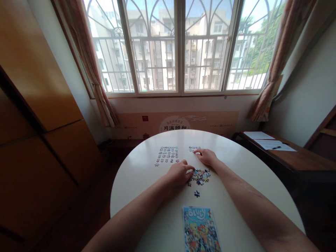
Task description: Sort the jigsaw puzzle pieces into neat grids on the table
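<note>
My left hand (pixel 180 173) rests at the left edge of a heap of small jigsaw puzzle pieces (pixel 201 177), its fingers curled together against the pieces. What lies between those fingertips is too small to make out. Farther out, my right hand (pixel 208 157) pinches a puzzle piece (pixel 194 152) at the near edge of a small group of spread pieces (pixel 194 147). To the left, rows of separate puzzle pieces (pixel 168 154) lie in a rough grid. A joined dark bit of puzzle (pixel 196 193) sits between the heap and the Bluey picture sheet (pixel 201 229).
Everything lies on a round white table (pixel 139 178). A brown side table (pixel 309 157) with white papers (pixel 275 145) stands at the right. Wooden cabinets (pixel 39 87) line the left, and a barred window with curtains is behind the table.
</note>
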`<state>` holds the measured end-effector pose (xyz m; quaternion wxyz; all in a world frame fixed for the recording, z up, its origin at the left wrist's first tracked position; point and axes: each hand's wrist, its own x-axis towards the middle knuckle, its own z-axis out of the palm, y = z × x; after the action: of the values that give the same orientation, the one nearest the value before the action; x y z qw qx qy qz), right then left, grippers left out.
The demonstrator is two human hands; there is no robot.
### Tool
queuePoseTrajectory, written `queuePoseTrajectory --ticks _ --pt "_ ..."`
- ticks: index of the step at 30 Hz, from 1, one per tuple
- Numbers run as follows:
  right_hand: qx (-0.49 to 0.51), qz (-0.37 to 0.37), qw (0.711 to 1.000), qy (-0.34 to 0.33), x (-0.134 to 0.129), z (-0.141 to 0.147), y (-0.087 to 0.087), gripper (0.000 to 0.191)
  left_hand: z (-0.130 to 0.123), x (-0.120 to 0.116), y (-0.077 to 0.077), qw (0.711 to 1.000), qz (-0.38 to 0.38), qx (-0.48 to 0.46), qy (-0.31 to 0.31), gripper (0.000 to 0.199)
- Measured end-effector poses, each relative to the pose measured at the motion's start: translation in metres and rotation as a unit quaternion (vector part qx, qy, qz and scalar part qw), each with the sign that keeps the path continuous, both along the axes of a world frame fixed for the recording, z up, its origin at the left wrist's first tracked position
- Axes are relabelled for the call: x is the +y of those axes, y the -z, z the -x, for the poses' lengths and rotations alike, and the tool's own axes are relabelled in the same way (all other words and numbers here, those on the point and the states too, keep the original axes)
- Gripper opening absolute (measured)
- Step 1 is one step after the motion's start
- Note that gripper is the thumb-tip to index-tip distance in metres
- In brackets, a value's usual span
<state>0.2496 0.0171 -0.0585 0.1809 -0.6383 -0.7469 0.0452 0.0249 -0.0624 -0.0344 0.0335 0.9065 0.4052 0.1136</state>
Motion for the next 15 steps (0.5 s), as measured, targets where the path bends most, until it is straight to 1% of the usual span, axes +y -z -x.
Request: queuePoseTrajectory --ticks 15 --pt "-0.004 -0.008 1.0 0.005 -0.0006 0.0004 0.0001 0.035 -0.0006 0.0009 0.0009 1.0 -0.002 0.002 -0.001 0.034"
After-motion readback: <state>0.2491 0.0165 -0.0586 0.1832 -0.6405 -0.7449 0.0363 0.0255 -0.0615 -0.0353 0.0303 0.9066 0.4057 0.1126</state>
